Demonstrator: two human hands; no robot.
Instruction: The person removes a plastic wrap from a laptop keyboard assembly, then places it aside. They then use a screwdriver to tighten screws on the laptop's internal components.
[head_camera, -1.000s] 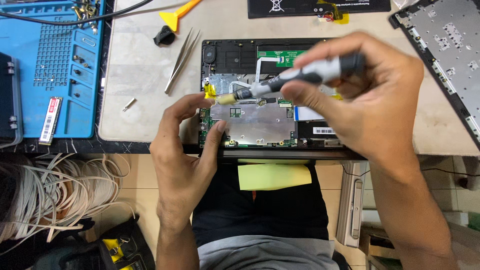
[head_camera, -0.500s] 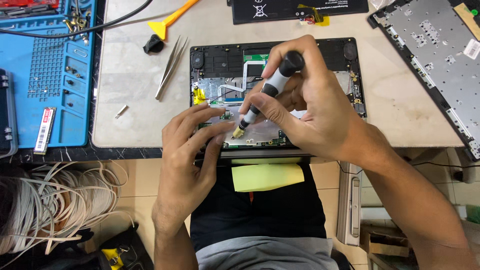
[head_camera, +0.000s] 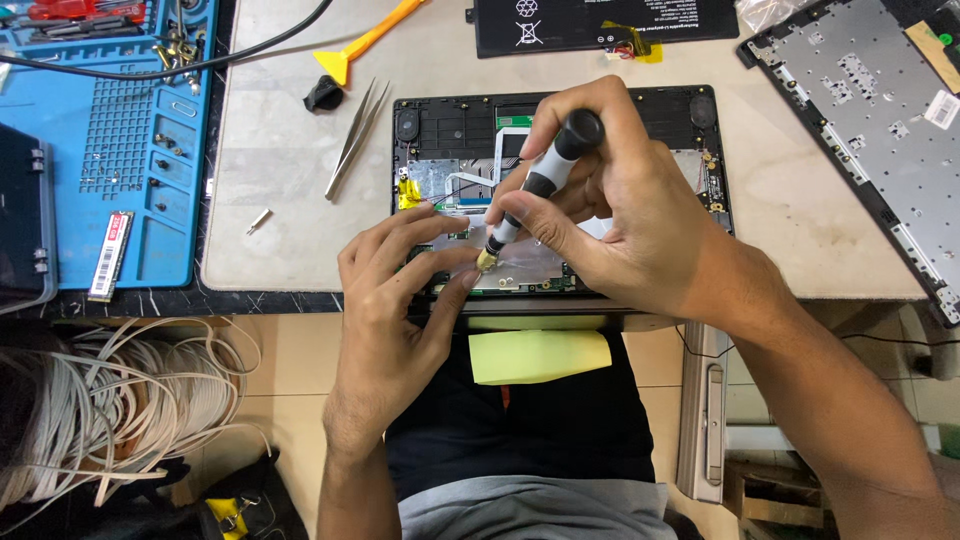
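Two hands: both mine, over the opened laptop (head_camera: 560, 115) on the table (head_camera: 280, 210).
Right hand (head_camera: 620, 215): fingers curled round a precision screwdriver (head_camera: 538, 185), tilted, its tip down on the laptop's board just beside my left fingertips.
Left hand (head_camera: 395, 300): fingers spread a little and resting on the board near the tip (whether they pinch anything, I cannot tell).
Beyond my left hand: tweezers (head_camera: 350, 140), a yellow pry tool (head_camera: 365, 40).
Further left: blue mat (head_camera: 150, 200).

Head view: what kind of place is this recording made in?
Most likely an electronics repair bench. An opened laptop lies with its insides bared, the right hand sets a screwdriver on it, and tweezers and a blue work mat with screws lie nearby.
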